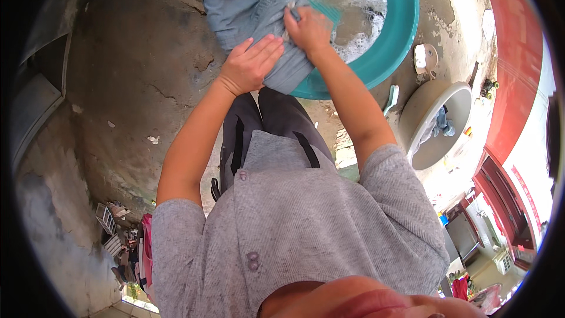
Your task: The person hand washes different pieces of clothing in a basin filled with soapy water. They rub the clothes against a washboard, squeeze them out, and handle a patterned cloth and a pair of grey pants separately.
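Note:
A wet grey-blue garment (247, 4) is draped over the near left side of a large teal plastic basin (404, 31). My left hand (251, 64) lies palm down on the cloth, fingers extended and thumb apart. Just to its right, my right hand (311, 28) is closed on a bunched part of the garment. Beside that hand shows a ridged teal washboard surface (326, 9); whether it is part of the basin I cannot tell. Cloudy water with white suds (375, 37) fills the right side of the basin.
A scrub brush (391, 99) lies on the concrete floor (141, 75) right of the basin. Farther right are a beige dipper (427, 59) and a tilted off-white tub (408, 110) with blue clothing (443, 123) inside. Small white racks (106, 219) stand at the lower left.

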A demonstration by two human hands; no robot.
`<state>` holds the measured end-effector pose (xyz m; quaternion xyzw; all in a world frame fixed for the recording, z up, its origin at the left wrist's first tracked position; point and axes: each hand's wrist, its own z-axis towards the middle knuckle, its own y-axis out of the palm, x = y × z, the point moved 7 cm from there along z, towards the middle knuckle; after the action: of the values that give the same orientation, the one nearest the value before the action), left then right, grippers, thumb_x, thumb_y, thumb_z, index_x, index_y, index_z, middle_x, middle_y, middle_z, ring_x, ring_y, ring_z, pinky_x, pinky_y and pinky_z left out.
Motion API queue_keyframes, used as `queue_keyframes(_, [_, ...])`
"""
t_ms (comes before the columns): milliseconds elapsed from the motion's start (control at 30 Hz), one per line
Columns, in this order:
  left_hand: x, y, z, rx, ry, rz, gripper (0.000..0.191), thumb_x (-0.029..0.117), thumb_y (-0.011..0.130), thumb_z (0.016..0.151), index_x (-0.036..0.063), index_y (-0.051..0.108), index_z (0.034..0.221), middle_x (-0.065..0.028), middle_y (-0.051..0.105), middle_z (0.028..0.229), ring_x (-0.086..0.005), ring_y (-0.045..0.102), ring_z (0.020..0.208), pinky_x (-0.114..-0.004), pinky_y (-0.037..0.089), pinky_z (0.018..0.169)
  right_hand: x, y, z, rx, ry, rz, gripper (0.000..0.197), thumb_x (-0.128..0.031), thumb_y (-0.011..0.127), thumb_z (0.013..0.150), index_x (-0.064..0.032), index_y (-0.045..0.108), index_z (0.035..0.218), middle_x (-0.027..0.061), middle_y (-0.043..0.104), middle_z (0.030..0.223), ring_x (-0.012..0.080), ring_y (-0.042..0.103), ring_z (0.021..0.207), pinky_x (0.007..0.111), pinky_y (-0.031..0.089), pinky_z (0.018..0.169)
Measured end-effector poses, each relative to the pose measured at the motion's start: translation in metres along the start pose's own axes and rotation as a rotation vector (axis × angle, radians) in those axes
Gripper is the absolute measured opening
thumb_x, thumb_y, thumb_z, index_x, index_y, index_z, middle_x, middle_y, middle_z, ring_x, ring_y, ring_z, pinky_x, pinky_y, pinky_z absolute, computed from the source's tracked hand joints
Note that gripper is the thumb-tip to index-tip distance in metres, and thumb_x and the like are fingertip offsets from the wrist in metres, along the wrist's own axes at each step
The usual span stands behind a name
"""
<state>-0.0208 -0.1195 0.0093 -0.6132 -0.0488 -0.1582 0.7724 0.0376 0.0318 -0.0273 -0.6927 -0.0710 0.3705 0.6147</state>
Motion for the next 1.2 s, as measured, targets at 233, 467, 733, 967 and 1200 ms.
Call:
queue_keyframes(233, [-0.003, -0.003, -0.004, 0.021, -0.008, 0.016, 0.041, 0.019, 0.054, 0.071, 0.0144, 0.061, 0.111, 0.0003, 0.055, 0.127, -0.0128, 0.048, 0.12, -0.035, 0.034, 0.096, -0.013, -0.008, -0.014, -0.036, 0.143, -0.023, 0.035, -0.041, 0.057, 0.077, -0.0095, 0.063, 0.063, 0.0154, 0.063, 0.069, 0.034, 0.062, 0.064, 0.043, 0.048, 0.056])
queue_keyframes(467, [0.001, -0.004, 0.005, 0.0, 0.011, -0.005, 0.05, 0.02, 0.06, 0.066, 0.0136, 0.058, 0.116, 0.0005, 0.053, 0.129, -0.0131, 0.048, 0.121, -0.034, 0.032, 0.098, 0.019, -0.006, 0.019, 0.036, 0.048, 0.061, 0.03, -0.038, 0.058, 0.077, -0.0082, 0.064, 0.079, 0.0135, 0.063, 0.082, 0.0339, 0.062, 0.072, 0.046, 0.048, 0.065])
queue_keyframes(733, [0.002, -0.01, 0.0, -0.145, 0.004, -0.005, 0.067, 0.024, 0.07, 0.061, 0.0142, 0.051, 0.125, -0.0003, 0.044, 0.137, -0.0144, 0.041, 0.126, -0.045, 0.026, 0.103, 0.046, -0.037, -0.038, -0.428, 0.063, 0.018, 0.051, -0.045, 0.067, 0.071, -0.0024, 0.066, 0.099, 0.0144, 0.058, 0.097, 0.0326, 0.061, 0.085, 0.037, 0.048, 0.078])
queue_keyframes(967, [0.011, -0.033, -0.01, -0.189, -0.113, -0.095, 0.083, 0.047, 0.072, 0.062, 0.0237, 0.042, 0.135, -0.0025, 0.027, 0.148, -0.0196, 0.022, 0.138, -0.059, 0.005, 0.106, 0.113, -0.128, -0.002, -0.441, 0.553, 0.983, 0.035, -0.025, 0.068, 0.07, 0.0052, 0.066, 0.089, 0.0078, 0.065, 0.079, 0.0154, 0.061, 0.071, 0.031, 0.047, 0.065])
queue_keyframes(1200, [0.001, -0.028, -0.015, -0.192, -0.196, -0.048, 0.087, 0.06, 0.067, 0.062, 0.0241, 0.039, 0.137, -0.0047, 0.025, 0.149, -0.0251, 0.018, 0.139, -0.061, 0.011, 0.104, 0.127, -0.072, 0.016, 0.111, 0.254, -0.15, 0.039, -0.032, 0.067, 0.071, 0.0015, 0.063, 0.091, 0.0165, 0.053, 0.111, 0.0322, 0.059, 0.091, 0.042, 0.049, 0.078])
